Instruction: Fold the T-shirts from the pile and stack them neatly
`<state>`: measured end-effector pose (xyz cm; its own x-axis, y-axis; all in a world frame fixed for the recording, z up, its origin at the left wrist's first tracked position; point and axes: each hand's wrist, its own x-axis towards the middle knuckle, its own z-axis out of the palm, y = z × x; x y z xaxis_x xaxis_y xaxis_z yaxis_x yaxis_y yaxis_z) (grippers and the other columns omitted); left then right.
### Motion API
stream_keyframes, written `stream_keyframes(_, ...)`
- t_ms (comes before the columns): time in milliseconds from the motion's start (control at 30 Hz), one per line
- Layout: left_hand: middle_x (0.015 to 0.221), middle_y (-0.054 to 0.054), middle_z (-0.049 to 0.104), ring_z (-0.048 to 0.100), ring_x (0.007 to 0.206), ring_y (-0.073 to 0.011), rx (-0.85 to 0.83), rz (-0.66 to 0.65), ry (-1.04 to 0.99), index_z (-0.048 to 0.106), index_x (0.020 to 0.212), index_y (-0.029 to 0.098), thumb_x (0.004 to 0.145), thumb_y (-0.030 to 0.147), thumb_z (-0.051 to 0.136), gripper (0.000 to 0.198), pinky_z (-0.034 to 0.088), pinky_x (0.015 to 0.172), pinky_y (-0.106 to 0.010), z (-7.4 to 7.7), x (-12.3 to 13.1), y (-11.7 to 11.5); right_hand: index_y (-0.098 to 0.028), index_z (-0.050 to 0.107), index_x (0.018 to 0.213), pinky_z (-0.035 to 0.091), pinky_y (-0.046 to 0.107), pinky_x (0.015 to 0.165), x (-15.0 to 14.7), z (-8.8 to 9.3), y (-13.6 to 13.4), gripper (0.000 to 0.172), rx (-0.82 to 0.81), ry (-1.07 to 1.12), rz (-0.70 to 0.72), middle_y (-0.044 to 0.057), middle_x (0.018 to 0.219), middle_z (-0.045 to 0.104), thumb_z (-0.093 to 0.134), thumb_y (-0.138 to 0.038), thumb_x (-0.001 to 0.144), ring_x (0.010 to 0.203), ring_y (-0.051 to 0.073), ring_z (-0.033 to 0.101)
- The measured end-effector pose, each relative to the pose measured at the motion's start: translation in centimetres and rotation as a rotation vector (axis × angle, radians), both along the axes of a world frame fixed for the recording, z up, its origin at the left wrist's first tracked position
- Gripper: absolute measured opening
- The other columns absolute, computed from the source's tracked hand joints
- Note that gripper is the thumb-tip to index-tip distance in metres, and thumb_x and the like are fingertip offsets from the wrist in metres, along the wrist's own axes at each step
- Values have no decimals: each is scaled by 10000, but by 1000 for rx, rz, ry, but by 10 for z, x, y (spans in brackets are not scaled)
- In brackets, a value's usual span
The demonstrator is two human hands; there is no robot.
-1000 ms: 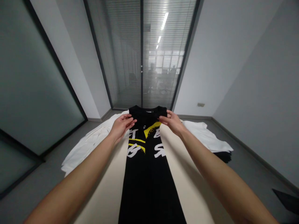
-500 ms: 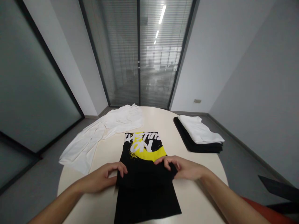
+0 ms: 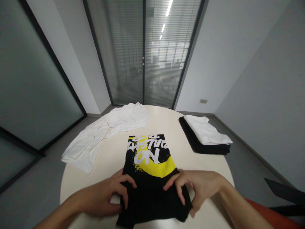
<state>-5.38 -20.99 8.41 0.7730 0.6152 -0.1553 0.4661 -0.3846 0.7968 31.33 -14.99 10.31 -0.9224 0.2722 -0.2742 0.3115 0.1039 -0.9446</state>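
Note:
A black T-shirt (image 3: 152,194) with a yellow and white print lies folded into a narrow strip in front of me. My left hand (image 3: 109,192) grips its left edge, fingers curled over the cloth and thumb low at the side. On the opposite edge, my right hand (image 3: 190,187) pinches the cloth, fingertips on top and thumb near the lower right corner. The near end of the shirt looks bunched and uneven between the hands. Cloth under the fingers is partly hidden.
A white garment (image 3: 105,130) is spread loosely along the left rim of the round table (image 3: 162,119). At the right sits a stack of folded black clothes (image 3: 207,149) with a folded white garment (image 3: 206,128) on top. An orange chair (image 3: 264,213) stands at the lower right.
Both hands have moved toward me with the held cloth, down to the shirt's near end. The lower black panel is now mostly covered, and more of the print shows at the far end.

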Motion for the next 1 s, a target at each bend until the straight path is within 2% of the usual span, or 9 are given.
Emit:
stream_keyframes(133, 1428, -59, 515, 475, 1325, -269, 83, 11, 23, 685, 1089, 278, 696, 153, 762, 419, 399, 1123, -410, -7, -3, -5, -226, 803, 917, 323, 419, 1142, 6, 12, -1, 491, 78, -66, 6, 82, 1245, 699, 886, -587, 594, 1216, 270, 612)
stream_keyframes(267, 1519, -47, 433, 381, 1410, -324, 88, 11, 102, 691, 1131, 312, 601, 226, 865, 564, 371, 1153, -462, -10, -8, -6, -276, 825, 888, 287, 452, 1117, 11, 16, -1, 451, 205, -203, -80, 57, 1064, 740, 869, -622, 601, 1122, 273, 615)
stream_keyframes(367, 1557, -27, 403, 288, 1460, -371, 96, 6, 163, 702, 1173, 363, 610, 264, 880, 599, 342, 1165, -539, -7, -11, -8, -293, 825, 835, 259, 477, 1093, 8, 17, -4, 423, 321, -267, -160, 53, 1060, 714, 851, -649, 607, 1119, 288, 563)
stream_keyframes(467, 1576, -16, 380, 245, 1467, -411, 134, 15, 213, 691, 1232, 420, 611, 293, 892, 665, 371, 1133, -580, 1, -12, -12, -282, 811, 841, 307, 434, 1021, -2, 14, -9, 427, 365, -229, -94, 39, 972, 689, 840, -649, 624, 1020, 249, 558)
stream_keyframes(533, 1570, -8, 387, 266, 1452, -416, 173, 18, 256, 690, 1235, 438, 597, 288, 904, 690, 384, 1123, -575, 7, -10, -17, -260, 785, 890, 351, 390, 944, -12, 9, -14, 475, 393, -205, -20, 24, 892, 667, 856, -631, 602, 930, 221, 558)
stream_keyframes(633, 1479, -5, 502, 328, 1428, -384, 250, -46, 287, 720, 1175, 408, 663, 224, 842, 558, 383, 1134, -528, 10, -4, -21, -239, 737, 970, 387, 320, 797, -26, -1, -20, 570, 461, -261, 33, 11, 870, 641, 899, -564, 532, 824, 192, 541)
stream_keyframes(800, 1187, -19, 696, 597, 1168, -266, 362, -126, 219, 736, 1041, 298, 687, 91, 675, 415, 473, 1019, -380, 1, 4, -21, -233, 693, 991, 340, 268, 636, -39, -8, -27, 592, 533, -410, 22, -1, 856, 637, 898, -485, 496, 740, 175, 528)
stream_keyframes(867, 1140, -26, 720, 645, 1078, -236, 380, -81, 155, 716, 1052, 277, 715, 127, 659, 373, 489, 971, -343, -4, 3, -20, -235, 688, 984, 338, 275, 639, -42, -7, -29, 579, 565, -448, 6, 7, 876, 650, 887, -480, 498, 766, 191, 554)
stream_keyframes(1000, 1052, -31, 750, 689, 951, -208, 317, 124, 156, 673, 1136, 262, 830, 225, 595, 318, 492, 888, -306, -10, -2, -13, -243, 681, 1007, 347, 294, 660, -48, -1, -34, 579, 613, -520, -12, 33, 949, 680, 869, -450, 500, 830, 236, 599)
